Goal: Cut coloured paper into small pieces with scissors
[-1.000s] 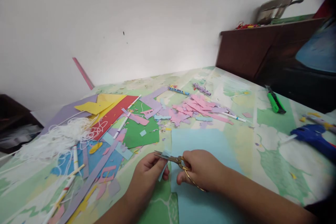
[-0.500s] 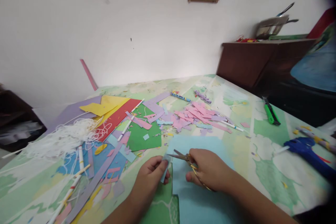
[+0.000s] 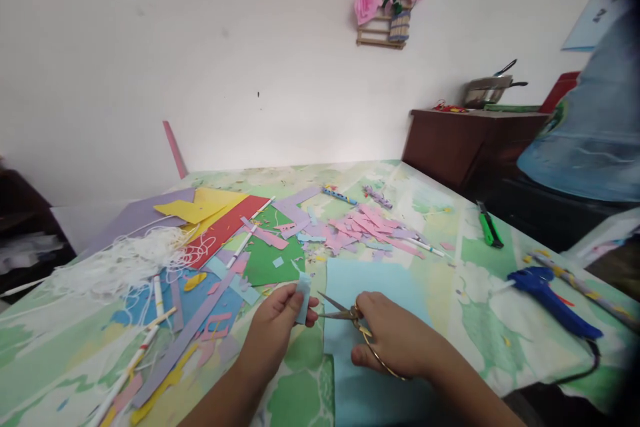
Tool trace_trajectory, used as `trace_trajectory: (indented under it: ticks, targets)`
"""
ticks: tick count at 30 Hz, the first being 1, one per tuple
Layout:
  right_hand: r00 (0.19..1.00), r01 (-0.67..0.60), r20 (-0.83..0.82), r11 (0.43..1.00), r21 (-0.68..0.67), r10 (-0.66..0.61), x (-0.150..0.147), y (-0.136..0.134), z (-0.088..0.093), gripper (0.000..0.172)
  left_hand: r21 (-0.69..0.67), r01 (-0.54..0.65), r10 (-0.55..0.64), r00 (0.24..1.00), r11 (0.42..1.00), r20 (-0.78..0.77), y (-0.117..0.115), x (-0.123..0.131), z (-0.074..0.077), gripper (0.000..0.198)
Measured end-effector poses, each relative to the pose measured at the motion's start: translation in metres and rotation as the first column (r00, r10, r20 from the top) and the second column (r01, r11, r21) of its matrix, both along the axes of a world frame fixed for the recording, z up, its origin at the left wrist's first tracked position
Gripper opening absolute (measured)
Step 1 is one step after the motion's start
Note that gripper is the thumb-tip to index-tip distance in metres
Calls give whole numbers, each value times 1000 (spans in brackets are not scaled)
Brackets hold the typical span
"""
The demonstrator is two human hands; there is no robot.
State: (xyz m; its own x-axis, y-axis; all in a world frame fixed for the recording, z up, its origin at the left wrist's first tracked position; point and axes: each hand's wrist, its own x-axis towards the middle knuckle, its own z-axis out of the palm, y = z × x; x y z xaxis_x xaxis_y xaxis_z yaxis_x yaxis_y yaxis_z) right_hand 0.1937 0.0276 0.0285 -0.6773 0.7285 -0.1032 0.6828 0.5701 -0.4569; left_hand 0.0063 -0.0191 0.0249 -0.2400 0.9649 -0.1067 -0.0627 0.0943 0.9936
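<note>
Between the thumb and fingers of my left hand [image 3: 280, 317] is a small light blue paper piece [image 3: 303, 293], upright, with a thin curl at its top edge. My right hand [image 3: 387, 333] is closed round the gold handles of a pair of scissors [image 3: 345, 312]. The blades are spread and point left at the paper piece, a small gap away from it. Beneath the scissors and right hand lies a large light blue paper sheet [image 3: 370, 387] on the patterned tablecloth.
Left are white string [image 3: 125, 263], coloured sheets and strips. Pink scraps [image 3: 363, 227] lie beyond the blue sheet. At right are a green box cutter [image 3: 490, 227] and a blue glue gun [image 3: 550, 300] with its cord. A wall stands behind; a dark cabinet [image 3: 450, 147] is back right.
The scissors have come away from the paper piece and their blades are wider apart. The left hand has moved slightly left with the piece. The head view has tilted up and turned right.
</note>
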Motion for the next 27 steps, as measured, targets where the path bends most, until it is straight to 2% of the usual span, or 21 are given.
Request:
trace_trajectory:
  ticks: [4, 8, 16, 23, 27]
  targets:
    - [999, 18, -52, 999, 32, -16, -3, -7, 5, 41, 52, 93, -94, 996, 994, 12, -9, 2, -2, 18]
    - [995, 32, -91, 999, 31, -30, -10, -19, 3, 41, 63, 84, -83, 996, 995, -16, -22, 6, -5, 16]
    - [994, -27, -109, 1000, 10, 28, -17, -41, -7, 41, 20, 110, -109, 993, 994, -42, -48, 19, -9, 15]
    - [999, -22, -46, 993, 113, 27, -8, -49, -22, 45, -78, 181, -186, 980, 980, -66, -53, 26, -3, 18]
    - [999, -1, -32, 994, 111, 5, -4, -54, -24, 48, -109, 207, -217, 973, 972, -85, -55, 28, 0, 19]
